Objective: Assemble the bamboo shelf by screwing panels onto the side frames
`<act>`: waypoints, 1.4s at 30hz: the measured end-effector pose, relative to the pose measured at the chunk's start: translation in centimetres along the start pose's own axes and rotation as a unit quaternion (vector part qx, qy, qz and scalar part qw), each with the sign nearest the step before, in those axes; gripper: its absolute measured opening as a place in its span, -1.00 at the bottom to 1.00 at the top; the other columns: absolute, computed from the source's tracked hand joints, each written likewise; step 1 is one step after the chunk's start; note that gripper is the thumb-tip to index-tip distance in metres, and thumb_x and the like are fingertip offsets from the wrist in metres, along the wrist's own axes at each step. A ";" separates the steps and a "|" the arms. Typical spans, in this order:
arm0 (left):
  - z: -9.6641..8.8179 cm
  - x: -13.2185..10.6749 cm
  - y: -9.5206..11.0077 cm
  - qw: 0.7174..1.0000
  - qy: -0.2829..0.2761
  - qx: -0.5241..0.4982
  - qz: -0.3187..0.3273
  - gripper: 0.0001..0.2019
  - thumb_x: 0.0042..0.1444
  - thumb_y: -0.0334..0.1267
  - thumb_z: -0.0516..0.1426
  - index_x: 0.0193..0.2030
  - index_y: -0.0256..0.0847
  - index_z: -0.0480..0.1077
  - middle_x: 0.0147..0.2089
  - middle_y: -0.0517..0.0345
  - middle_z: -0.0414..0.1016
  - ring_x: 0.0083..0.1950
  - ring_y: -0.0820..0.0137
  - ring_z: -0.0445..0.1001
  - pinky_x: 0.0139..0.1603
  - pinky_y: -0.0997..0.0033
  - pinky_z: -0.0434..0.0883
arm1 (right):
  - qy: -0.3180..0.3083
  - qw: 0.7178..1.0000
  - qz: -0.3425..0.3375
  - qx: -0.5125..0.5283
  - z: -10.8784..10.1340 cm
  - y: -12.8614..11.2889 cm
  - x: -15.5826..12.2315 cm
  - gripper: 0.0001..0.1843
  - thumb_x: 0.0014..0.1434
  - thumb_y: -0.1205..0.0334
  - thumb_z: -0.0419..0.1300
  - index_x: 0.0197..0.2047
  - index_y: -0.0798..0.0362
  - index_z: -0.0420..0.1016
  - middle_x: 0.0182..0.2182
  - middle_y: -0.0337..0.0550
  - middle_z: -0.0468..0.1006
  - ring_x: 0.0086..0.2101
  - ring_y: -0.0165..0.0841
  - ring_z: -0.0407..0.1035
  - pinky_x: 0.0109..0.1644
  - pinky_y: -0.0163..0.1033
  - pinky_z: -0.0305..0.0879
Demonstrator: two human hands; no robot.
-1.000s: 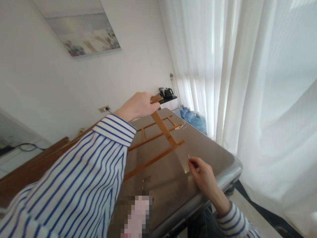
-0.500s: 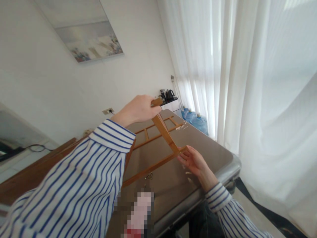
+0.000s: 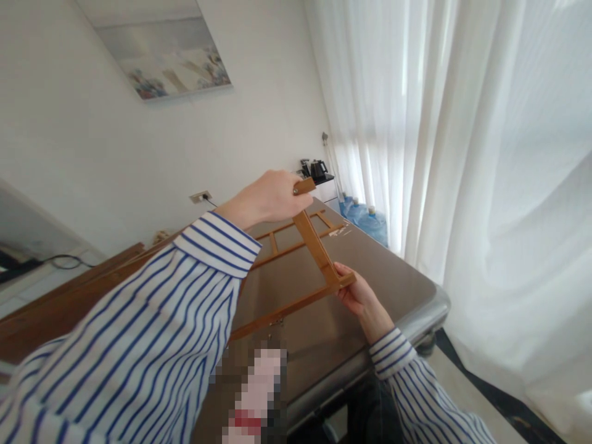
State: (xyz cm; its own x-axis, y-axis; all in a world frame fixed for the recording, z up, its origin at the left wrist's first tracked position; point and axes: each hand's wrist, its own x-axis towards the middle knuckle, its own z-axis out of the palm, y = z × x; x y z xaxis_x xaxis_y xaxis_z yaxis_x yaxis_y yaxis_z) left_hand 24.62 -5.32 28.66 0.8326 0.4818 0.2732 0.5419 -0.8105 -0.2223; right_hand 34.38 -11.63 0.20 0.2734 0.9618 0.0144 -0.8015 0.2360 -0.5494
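A wooden frame (image 3: 319,250) of thin slats is held tilted above a brown table (image 3: 398,277). My left hand (image 3: 266,198), in a blue-striped sleeve, is closed round the upper end of one slat. My right hand (image 3: 356,295) grips the frame's lower corner, where that slat meets a long crossbar (image 3: 282,308). More of the frame's rungs show farther back (image 3: 296,237).
Small metal hardware (image 3: 276,321) lies on the table under the crossbar, and small pale parts (image 3: 340,231) lie near the far edge. A blurred patch (image 3: 256,394) sits at the near edge. White curtains (image 3: 462,154) hang on the right. Water bottles (image 3: 365,219) and a kettle (image 3: 318,168) stand beyond the table.
My right hand left the tabletop, where it pinched a small pin, rose to the frame and closed on its lower corner. My left hand kept its hold and lifted slightly.
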 end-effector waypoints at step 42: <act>1.3 2.7 -0.9 0.998 -0.034 -0.042 -0.022 -0.63 -0.01 -0.03 0.07 -0.22 -0.24 0.52 -0.38 -0.01 0.54 -0.25 0.20 0.49 -0.28 0.36 0.33 | 0.054 0.997 0.006 0.058 0.7 2.2 -1.8 -0.88 0.07 0.29 0.31 -0.27 0.02 0.49 -0.42 -0.30 0.59 -0.44 -0.49 0.48 -0.37 -0.41 0.48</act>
State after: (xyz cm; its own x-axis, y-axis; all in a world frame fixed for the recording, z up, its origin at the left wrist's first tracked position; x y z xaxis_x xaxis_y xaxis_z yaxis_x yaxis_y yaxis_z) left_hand 26.50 -2.90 28.39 0.8151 0.5371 0.2172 0.5697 -0.8112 -0.1317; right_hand 31.73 -12.72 -0.49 0.3139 0.9456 -0.0859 -0.8596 0.2446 -0.4486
